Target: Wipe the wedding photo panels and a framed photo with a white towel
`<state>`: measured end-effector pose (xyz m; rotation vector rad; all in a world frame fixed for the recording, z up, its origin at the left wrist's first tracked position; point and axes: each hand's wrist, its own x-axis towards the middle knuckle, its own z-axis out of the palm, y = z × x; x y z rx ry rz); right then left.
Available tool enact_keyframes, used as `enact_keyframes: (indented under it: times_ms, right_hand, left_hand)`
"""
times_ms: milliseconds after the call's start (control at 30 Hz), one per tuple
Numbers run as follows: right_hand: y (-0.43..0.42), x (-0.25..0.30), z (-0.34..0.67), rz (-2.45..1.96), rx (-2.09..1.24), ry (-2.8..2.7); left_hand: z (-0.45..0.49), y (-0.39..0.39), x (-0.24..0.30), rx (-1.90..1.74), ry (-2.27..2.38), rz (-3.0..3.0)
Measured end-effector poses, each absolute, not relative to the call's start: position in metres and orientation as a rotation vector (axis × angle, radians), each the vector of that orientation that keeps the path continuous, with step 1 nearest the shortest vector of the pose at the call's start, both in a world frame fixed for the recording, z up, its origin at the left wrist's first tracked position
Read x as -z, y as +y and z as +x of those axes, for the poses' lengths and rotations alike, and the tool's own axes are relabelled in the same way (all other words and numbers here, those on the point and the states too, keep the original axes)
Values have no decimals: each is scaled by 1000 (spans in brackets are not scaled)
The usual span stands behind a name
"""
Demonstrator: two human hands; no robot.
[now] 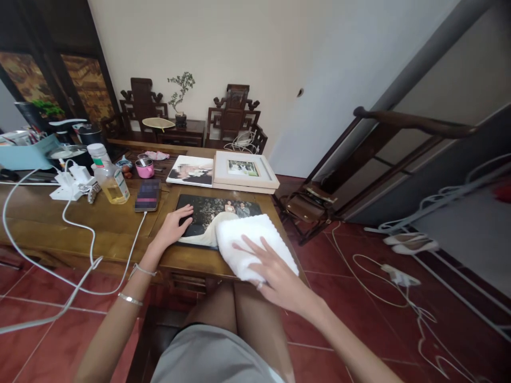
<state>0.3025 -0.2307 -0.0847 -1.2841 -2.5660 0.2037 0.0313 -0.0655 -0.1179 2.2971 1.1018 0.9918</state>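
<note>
A dark photo print (207, 213) of a couple lies flat near the front edge of the wooden table (112, 229). My left hand (173, 226) rests flat on its left edge, fingers spread. My right hand (275, 276) lies with fingers stretched out on a folded white towel (247, 239), which covers the print's right lower corner.
Behind the print lie another photo (191, 170) and a cream picture frame (243, 171). A phone (148, 196) on a white cable, an oil bottle (110, 181), a pink cup (144, 167) and a power strip (74, 183) sit to the left. Cables and shoes lie on the red floor at right.
</note>
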Motion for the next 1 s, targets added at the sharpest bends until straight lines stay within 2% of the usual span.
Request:
enact_keyframes:
  times_ms: [100, 367, 467, 633, 833, 1000]
  right_hand:
    - [-214, 88, 309, -1325, -173, -2524]
    - [-86, 99, 340, -1637, -26, -2347]
    - [-69, 98, 339, -1672, -27, -2336]
    - [-120, 99, 327, -1581, 24, -2414]
    - [-223, 86, 308, -1363, -183, -2554]
    - [-220, 79, 307, -1357, -269, -2568]
  left_hand:
    - [30, -65, 119, -987, 1083, 2330]
    - [29, -65, 118, -975, 1082, 2307]
    - [29, -65, 117, -975, 1088, 2284]
    - [31, -65, 116, -990, 1095, 2262]
    - [31, -66, 117, -1007, 1089, 2265]
    - [30, -65, 118, -1000, 1064, 2277]
